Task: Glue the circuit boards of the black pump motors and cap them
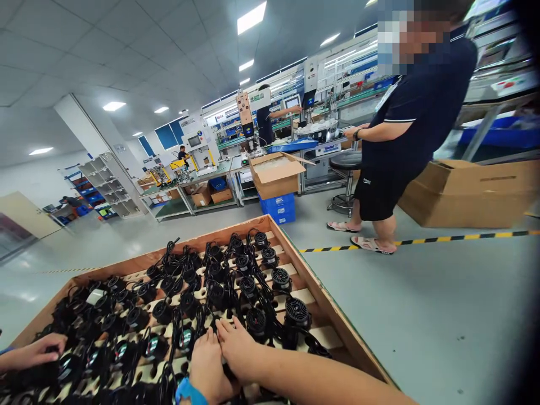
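Low in the frame's centre, the left hand (207, 368) and right hand (237, 344) lie touching side by side on glossy black round pumps (296, 313). The pumps have ribbed grilles and tangled cords and sit on the pale slats of a plywood-rimmed wooden tray (126, 264). The fingers curl down among the cords; whether they grip anything cannot be told.

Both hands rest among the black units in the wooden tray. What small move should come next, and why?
Probably grip the black unit just ahead of the right hand and lift it slowly: the left hand lies against that hand, neither visibly holds anything, and black cords tangle across the wooden tray.
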